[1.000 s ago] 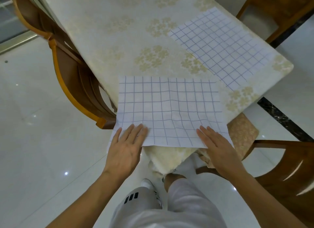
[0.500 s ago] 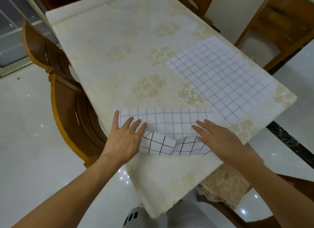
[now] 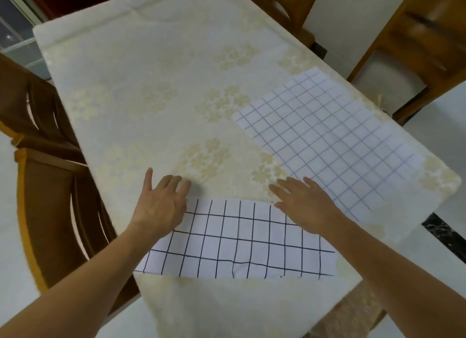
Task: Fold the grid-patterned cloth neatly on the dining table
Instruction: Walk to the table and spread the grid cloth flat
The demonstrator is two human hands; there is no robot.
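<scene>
Both forearms are stretched forward over the near end of the table (image 3: pixel 141 90), which is covered by a cream flowered tablecloth. The left hand (image 3: pixel 161 204) is laid flat at the far left corner of the folded cloth (image 3: pixel 242 239), fingers straight and slightly spread, thumb held out to the side; nothing is gripped. The right hand (image 3: pixel 306 203) is laid flat at the cloth's far right corner, fingers straight and pointing away over the tablecloth, and nothing is held by it either. The cloth is seen as a folded band with dark grid lines, lying along the near edge of the table between the two wrists. Its far corners are hidden under the palms, and the layers of the fold cannot be made out. A second grid cloth (image 3: pixel 330 138), with paler lines, is spread flat at the right side of the table, beyond the right hand. Wooden chairs (image 3: pixel 48 176) are cut off at the left of the table.
</scene>
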